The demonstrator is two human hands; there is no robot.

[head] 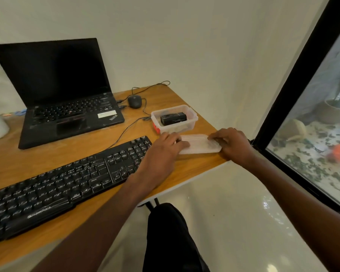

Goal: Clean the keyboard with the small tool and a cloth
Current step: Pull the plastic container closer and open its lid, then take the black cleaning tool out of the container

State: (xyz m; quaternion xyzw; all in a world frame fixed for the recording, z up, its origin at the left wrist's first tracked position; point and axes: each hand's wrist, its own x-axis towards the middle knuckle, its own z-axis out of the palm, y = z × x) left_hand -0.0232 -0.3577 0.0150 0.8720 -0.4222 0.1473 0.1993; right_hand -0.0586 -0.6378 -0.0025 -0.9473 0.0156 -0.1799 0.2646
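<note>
Here, both hands [196, 146] flat on the clear lid [199, 144].

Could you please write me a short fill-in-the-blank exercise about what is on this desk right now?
1. Both hands, left hand and right hand, rest on the clear ____ lying flat on the desk.
2. The open container holds a ____ box.
3. The laptop screen is ____.
4. The mouse sits to the ____ of the laptop.

Missing words: lid; black; dark; right
</note>
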